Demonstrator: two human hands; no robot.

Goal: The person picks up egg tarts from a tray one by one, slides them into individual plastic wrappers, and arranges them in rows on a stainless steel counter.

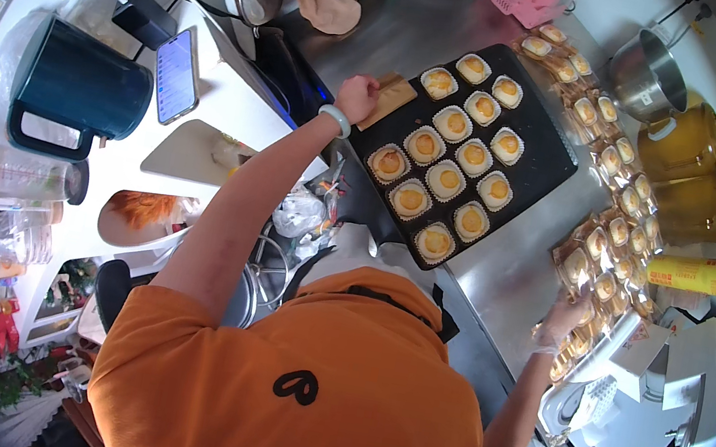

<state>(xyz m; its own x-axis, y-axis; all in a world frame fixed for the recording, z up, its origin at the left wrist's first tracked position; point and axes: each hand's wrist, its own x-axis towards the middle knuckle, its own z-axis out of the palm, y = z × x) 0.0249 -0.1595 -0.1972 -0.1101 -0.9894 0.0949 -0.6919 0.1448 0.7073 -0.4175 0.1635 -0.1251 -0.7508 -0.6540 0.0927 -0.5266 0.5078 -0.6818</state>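
Observation:
A black baking tray (534, 163) lies on the steel counter, bearing several small pastries (446, 182) with yellow centres in white paper cups. At the tray's left corner my left hand (358, 99) is closed on a flat brown piece (388, 101), which could be card or wood. My right hand (561, 322), in what looks like a thin clear glove, reaches to the near end of a long pile of pastries in clear wrappers (606, 241). Its fingers are partly lost among the wrappers, so their grip is unclear.
The steel counter (501, 276) runs between tray and wrapped pastries. Along its right side stand a metal pot (649, 78), amber bowls (687, 179), a yellow roll (709, 276) and a white machine (696, 384). A white table at left holds a phone (177, 75) and a dark-blue jug (82, 87).

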